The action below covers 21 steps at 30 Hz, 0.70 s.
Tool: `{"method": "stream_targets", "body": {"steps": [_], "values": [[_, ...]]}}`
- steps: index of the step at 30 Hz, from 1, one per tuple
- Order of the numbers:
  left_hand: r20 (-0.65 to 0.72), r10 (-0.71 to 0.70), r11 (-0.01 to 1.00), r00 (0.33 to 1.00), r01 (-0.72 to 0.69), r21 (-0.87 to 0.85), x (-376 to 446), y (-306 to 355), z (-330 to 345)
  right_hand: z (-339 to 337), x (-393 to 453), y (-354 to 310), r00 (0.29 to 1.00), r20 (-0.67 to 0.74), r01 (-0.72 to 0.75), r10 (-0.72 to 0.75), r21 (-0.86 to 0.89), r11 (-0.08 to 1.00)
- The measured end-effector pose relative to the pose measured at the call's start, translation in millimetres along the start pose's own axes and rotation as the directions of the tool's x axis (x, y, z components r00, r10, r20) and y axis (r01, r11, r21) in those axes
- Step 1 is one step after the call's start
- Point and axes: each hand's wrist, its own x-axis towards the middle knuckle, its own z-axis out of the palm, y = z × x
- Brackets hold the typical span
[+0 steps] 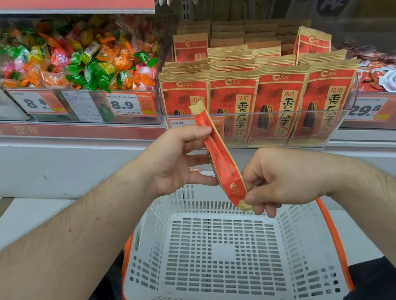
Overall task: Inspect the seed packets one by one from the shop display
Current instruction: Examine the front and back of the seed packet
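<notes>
One seed packet, seen edge-on, long axis running far-left to near-right above the basket. Left hand pinches its upper part; right hand pinches its lower seal. Display tray of packets lies beyond, nearer the right hand.

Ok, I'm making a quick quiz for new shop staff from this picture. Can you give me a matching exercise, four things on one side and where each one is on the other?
Things:
1. seed packet
2. white basket
3. wrapped candies
4. price tag 8.9

Places:
A. in the bin left of the seed display
B. held edge-on between both hands
C. below the hands, nothing in it
D. on the front of the candy bin

Pairs: 1-B, 2-C, 3-A, 4-D
</notes>
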Motion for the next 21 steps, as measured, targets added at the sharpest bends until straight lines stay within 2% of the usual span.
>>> {"method": "stream_targets", "body": {"steps": [3, 7, 10, 14, 19, 21], "values": [[-0.012, 0.012, 1.0, 1.0, -0.012, 0.007, 0, 0, 0, 0, 1, 0, 1.0, -0.015, 0.012, -0.012, 0.012, 1.0], [-0.084, 0.062, 0.997, 0.994, -0.058, 0.057, 1, 0, 2, 0, 2, -2, 0.995, -0.101, -0.026, 0.027, 0.012, 1.0], [-0.153, 0.09, 0.995, 0.984, -0.081, 0.065, 0, -1, 5, 2, 4, -6, 0.97, -0.23, -0.112, 0.08, -0.129, 0.985], [-0.218, 0.102, 0.993, 0.97, -0.087, 0.078, -1, -3, 8, 11, 11, -8, 0.936, -0.344, -0.192, 0.076, -0.315, 0.93], [-0.264, 0.09, 0.99, 0.96, -0.058, 0.127, 1, -5, 8, 15, 16, -9, 0.925, -0.361, -0.252, 0.116, -0.356, 0.9], [-0.279, 0.103, 0.984, 0.955, -0.057, 0.167, 1, -6, 8, 16, 16, -9, 0.897, -0.423, -0.287, 0.127, -0.338, 0.896]]}}
